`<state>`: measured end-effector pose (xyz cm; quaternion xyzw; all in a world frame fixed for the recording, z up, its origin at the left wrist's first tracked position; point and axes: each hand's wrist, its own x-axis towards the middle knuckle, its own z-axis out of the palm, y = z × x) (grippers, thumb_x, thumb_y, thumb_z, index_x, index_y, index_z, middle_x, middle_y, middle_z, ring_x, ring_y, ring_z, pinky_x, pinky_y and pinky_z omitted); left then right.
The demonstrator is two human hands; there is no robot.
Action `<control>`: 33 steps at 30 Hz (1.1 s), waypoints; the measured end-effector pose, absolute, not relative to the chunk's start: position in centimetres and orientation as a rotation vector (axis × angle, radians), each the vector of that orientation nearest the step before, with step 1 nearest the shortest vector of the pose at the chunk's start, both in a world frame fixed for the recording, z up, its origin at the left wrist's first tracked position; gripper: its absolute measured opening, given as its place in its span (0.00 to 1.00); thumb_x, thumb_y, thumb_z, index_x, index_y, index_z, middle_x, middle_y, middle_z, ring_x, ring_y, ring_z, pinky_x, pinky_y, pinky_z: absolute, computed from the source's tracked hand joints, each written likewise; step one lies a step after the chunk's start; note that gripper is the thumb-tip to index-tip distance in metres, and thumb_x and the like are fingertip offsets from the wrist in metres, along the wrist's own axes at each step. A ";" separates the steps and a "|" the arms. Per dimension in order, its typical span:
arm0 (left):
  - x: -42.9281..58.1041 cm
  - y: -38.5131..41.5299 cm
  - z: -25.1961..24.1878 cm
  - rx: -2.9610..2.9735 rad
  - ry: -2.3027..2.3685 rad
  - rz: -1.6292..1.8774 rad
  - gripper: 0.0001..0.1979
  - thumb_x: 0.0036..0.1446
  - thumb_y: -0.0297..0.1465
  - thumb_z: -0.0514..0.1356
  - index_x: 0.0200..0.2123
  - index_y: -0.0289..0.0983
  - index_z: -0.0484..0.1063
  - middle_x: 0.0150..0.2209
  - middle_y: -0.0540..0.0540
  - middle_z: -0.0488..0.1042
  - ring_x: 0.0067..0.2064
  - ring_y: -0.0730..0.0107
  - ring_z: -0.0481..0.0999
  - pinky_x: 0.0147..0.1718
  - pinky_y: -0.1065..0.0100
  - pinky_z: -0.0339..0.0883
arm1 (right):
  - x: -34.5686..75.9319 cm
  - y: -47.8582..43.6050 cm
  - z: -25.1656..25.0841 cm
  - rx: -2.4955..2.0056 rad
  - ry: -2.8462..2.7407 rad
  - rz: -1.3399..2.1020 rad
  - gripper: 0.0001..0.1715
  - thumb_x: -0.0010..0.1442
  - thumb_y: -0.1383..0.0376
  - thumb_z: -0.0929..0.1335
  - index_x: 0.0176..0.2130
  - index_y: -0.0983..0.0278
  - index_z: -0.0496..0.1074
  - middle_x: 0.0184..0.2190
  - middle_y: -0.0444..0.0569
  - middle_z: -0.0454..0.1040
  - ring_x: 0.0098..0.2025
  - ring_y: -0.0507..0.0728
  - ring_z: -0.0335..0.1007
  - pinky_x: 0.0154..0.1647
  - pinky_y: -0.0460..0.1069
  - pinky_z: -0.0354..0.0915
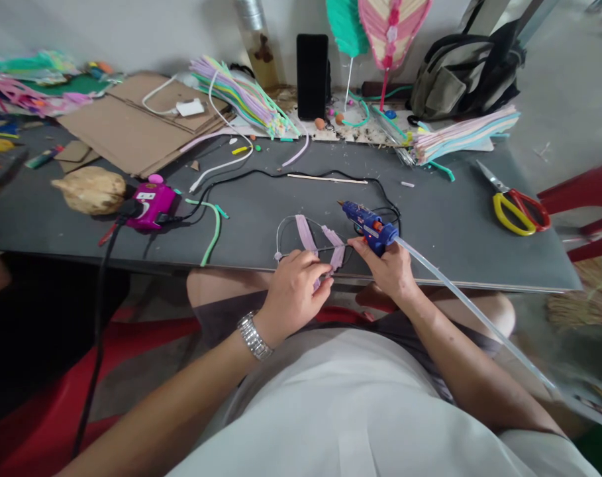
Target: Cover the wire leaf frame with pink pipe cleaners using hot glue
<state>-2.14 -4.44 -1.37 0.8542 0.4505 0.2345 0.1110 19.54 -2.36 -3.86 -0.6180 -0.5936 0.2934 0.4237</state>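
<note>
Widest in my view is the grey table (444, 242), with flat cardboard sheets (112, 129) toward its far left and a backpack (467, 76) at the back right. Next in size I see a pastel stem bundle (246, 99) at the back, then a black phone (312, 76) standing upright, then scissors (516, 212) lying slightly spread at the right. At the near edge I have the left hand (295, 285), its fingers drawn in narrow and holding the wire frame, and the right hand (390, 268), wrapped around the glue gun (367, 222), whose nozzle points toward the far left. The wire frame (325, 250) is in front of the body, just over the table's near edge; lilac strips (304, 232) lie across it. I cannot tell whether the left fingertips pinch wire or strip. Slimmest is a pale stick (327, 178), beyond the glue gun.
</note>
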 end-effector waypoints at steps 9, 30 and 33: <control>-1.9 -5.3 -2.0 2.585 1.413 0.695 0.07 0.57 0.24 0.68 0.39 0.37 0.78 0.39 0.43 0.77 0.43 0.55 0.74 0.41 0.56 0.67 | 19.6 -2.3 -3.9 -1.535 -1.500 0.723 0.23 0.64 0.46 0.70 0.41 0.60 0.84 0.40 0.51 0.85 0.44 0.64 0.81 0.50 0.56 0.72; -1.9 -5.9 -2.4 2.673 1.440 0.739 0.05 0.60 0.24 0.64 0.39 0.39 0.76 0.42 0.43 0.79 0.45 0.55 0.74 0.42 0.55 0.61 | 19.6 -2.2 -4.1 -1.534 -1.505 0.716 0.23 0.64 0.45 0.70 0.40 0.59 0.84 0.40 0.51 0.85 0.43 0.64 0.82 0.50 0.57 0.72; -1.6 -5.8 -2.3 2.622 1.456 0.754 0.06 0.59 0.23 0.64 0.34 0.39 0.75 0.39 0.44 0.79 0.44 0.57 0.74 0.41 0.55 0.61 | 19.7 -1.9 -4.2 -1.538 -1.498 0.707 0.23 0.63 0.44 0.70 0.39 0.59 0.84 0.39 0.51 0.85 0.42 0.65 0.82 0.49 0.58 0.73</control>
